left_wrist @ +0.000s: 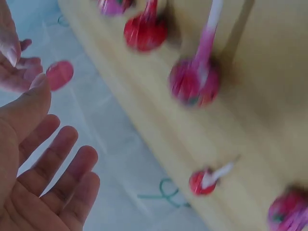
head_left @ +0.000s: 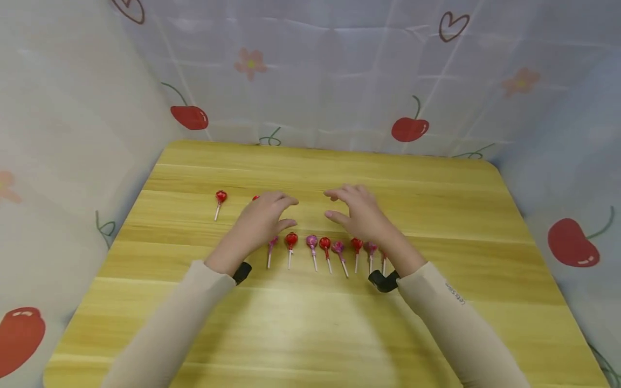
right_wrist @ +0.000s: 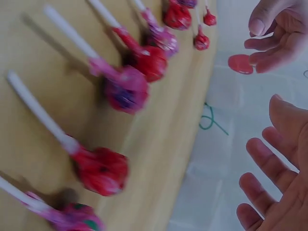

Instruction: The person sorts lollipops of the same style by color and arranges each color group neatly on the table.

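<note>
Red lollipop wrappers (head_left: 291, 239): thin crinkly plastic, super glossy
Pink lollipop wrappers (right_wrist: 127, 89): same shiny film, creased at the twist
Lollipop sticks (right_wrist: 38, 107): smooth, kinda matt, paper or plastic, can't tell from here
Tabletop (head_left: 301, 334): wood-grain, smooth, soft sheen
Backdrop (head_left: 320, 70): thin wrinkly sheet, cloth or plastic, bit shiny
Sleeves (head_left: 466, 323): matt cloth, looks soft
Wrist gadgets (head_left: 384, 281): black plastic, I reckon

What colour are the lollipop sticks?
The sticks are white, clearest in the right wrist view.

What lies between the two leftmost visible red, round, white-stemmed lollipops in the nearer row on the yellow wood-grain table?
In the head view, one round pink-purple lollipop lies between the left red lollipop and the right red lollipop.
</note>
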Demonstrator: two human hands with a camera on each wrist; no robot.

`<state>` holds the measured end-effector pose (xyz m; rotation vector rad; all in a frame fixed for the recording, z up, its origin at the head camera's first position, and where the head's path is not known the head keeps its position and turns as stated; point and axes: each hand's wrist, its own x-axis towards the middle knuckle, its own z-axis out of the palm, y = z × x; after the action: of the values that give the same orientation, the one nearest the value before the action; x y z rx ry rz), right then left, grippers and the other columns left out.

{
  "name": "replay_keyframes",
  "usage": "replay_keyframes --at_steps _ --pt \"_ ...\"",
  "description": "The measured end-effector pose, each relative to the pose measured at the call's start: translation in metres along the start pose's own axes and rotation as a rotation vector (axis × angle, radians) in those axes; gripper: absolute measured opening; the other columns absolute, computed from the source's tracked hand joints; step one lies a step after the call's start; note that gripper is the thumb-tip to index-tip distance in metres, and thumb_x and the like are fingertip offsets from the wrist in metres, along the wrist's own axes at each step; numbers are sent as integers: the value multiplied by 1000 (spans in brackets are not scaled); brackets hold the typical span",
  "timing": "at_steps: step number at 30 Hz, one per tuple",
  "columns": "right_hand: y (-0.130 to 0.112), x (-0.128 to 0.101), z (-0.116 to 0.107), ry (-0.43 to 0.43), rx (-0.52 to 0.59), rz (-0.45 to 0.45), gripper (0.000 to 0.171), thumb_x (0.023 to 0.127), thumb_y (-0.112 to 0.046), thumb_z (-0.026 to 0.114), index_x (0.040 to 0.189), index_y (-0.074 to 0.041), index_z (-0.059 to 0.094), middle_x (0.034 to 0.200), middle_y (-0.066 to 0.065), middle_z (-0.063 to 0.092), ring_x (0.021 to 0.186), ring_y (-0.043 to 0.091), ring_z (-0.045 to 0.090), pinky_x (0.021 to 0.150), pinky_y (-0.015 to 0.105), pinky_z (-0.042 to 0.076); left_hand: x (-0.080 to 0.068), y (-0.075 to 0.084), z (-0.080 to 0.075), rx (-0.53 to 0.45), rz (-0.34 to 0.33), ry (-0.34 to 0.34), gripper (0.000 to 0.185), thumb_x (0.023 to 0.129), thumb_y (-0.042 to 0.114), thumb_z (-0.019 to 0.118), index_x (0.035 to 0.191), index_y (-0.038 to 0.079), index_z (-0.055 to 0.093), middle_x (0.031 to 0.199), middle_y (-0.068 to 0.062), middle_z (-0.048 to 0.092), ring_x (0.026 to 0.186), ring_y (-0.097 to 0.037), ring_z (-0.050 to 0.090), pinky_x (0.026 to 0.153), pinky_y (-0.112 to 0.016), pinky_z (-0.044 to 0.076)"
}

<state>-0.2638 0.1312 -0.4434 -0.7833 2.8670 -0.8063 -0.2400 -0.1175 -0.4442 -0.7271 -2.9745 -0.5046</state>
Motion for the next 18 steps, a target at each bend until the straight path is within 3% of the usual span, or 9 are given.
replay_keyframes --at_steps 8,13,18 --pt "9 -19 30 -76 9 20 48 93 -36 70 135 -17 59 120 4 66 115 29 49 102 56 32 -7 7 40 127 89 24 37 89 32 76 118 11 70 109 -5 71 93 -24 64 83 -39 52" --pt "13 -21 46 -109 -39 19 45 91 -42 71 130 -20 63 113 -2 67 111 25 51 96 50 36 -9 5 52 170 49 -34 38 88 40 75 112 11 71 101 -4 68 88 -22 56 79 -37 46" --pt "14 -22 55 -128 -59 32 46 89 -46 72 127 -23 65 108 -6 66 110 22 50 95 46 37 -9 5 59 181 38 -60 37 85 46 75 96 11 68 87 -2 60 81 -20 48 77 -35 41"
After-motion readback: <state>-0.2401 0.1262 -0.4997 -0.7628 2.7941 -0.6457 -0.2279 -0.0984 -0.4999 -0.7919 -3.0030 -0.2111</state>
